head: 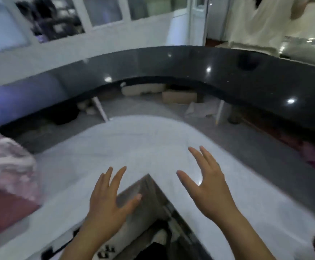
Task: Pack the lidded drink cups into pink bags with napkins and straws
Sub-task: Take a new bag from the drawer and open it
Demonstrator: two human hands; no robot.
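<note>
White cloth (153, 139), black counter (209, 72)

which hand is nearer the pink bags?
The left hand: it is on the side of the blurred pink bags at the picture's left edge. The right hand, likewise open and empty, is farther off, over the white cloth.

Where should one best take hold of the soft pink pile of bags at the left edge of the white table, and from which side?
Probably pinch a raised fold on top of the soft pink pile of bags, coming from its right with the open left hand, which is nearer. The pile looks crumpled and loose; blur hides any handles.
</note>
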